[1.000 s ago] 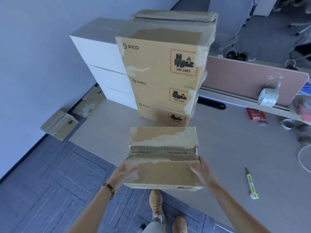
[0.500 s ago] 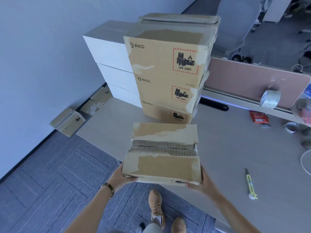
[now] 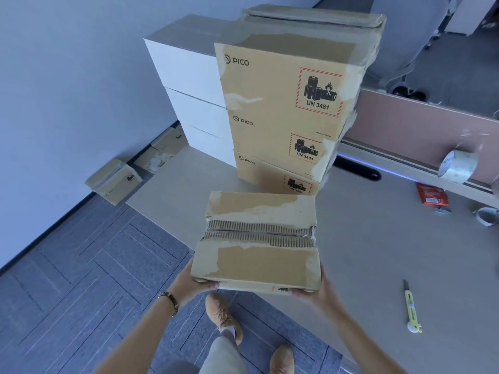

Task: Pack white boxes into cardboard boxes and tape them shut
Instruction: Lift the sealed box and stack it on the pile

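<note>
I hold a worn cardboard box over the near edge of the desk, its top flaps torn along the middle seam. My left hand grips its near left corner from below. My right hand grips the near right corner, fingers under the box. Behind it stand three stacked PICO cardboard boxes with battery labels. Three white boxes are stacked to their left. A roll of clear tape sits on the ledge at the far right.
A yellow box cutter lies on the desk at the right. A red packet lies near the pink divider. Small cardboard boxes sit on the floor by the wall. My feet are below the desk edge.
I have lifted the cardboard box slightly and pulled it toward me; both hands slid from its sides to under its near corners.
</note>
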Available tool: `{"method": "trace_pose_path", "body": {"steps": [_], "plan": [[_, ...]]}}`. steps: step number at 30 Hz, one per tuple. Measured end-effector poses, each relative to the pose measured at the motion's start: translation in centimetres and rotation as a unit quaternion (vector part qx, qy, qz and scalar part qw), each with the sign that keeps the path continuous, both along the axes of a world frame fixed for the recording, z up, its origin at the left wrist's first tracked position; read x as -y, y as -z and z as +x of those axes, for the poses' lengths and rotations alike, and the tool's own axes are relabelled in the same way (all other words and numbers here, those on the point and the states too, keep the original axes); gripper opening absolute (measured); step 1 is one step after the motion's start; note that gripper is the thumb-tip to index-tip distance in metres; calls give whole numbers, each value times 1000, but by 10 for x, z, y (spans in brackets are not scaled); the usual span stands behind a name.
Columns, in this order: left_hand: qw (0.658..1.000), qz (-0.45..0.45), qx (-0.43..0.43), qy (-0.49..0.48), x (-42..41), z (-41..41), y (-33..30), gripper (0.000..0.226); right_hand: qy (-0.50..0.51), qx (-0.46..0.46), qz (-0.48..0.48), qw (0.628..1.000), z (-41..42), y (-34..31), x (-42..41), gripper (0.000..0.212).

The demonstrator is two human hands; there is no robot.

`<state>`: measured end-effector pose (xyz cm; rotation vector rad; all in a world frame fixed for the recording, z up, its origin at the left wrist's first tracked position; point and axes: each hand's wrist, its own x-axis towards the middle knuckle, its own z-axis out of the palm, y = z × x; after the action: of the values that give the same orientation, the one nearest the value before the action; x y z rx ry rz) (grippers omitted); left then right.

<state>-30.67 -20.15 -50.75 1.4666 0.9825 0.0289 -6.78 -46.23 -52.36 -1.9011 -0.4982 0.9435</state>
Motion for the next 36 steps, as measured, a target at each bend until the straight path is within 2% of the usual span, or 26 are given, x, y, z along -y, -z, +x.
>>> {"method": "trace_pose_path", "body": {"steps": [3, 6, 8, 11, 16, 20, 26, 36], "plan": [[1000, 14, -5, -26, -5, -16, 3, 78, -32, -4, -3, 999, 0, 0, -20, 123], [998, 7, -9, -67, -16, -37, 5, 74, -66, -12, -7, 998, -5, -12, -51, 107], [996, 3, -8, -85, -28, -50, 8, 78, -92, -9, -8, 996, -8, -16, -74, 102], [993, -10, 2, -119, -50, -68, 10, 79, -124, -7, -22, 992, -15, -16, -110, 106], [983, -31, 27, -177, -96, -98, 11, 88, -157, -19, -26, 987, -31, -16, -184, 99], [977, -44, 50, -202, -147, -123, 12, 91, -173, -41, -22, 984, -48, -15, -251, 106], [963, -53, 82, -252, -239, -175, 8, 76, -207, -56, -14, 977, -93, -21, -368, 88], [925, -77, 63, -365, -344, -315, -19, 71, -305, -91, -4, 948, -212, -45, -558, 72]]}}
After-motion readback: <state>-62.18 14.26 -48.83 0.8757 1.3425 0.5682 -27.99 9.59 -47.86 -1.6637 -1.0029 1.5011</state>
